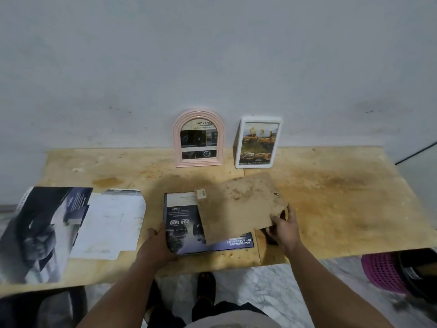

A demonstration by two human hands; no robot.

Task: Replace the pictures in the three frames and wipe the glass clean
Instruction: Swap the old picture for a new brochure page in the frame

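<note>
Right hand (282, 227) pinches brown backing board (238, 207) at its near right corner, fingers under, thumb on top. Board tilts over the dark frame (189, 223), whose left edge the left hand (157, 242) grips on the table (331, 197).

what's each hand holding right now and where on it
Right hand grips the brown backing board at its near right corner; left hand holds the frame's left edge.

"204 500" on flat picture (186, 223)
</note>
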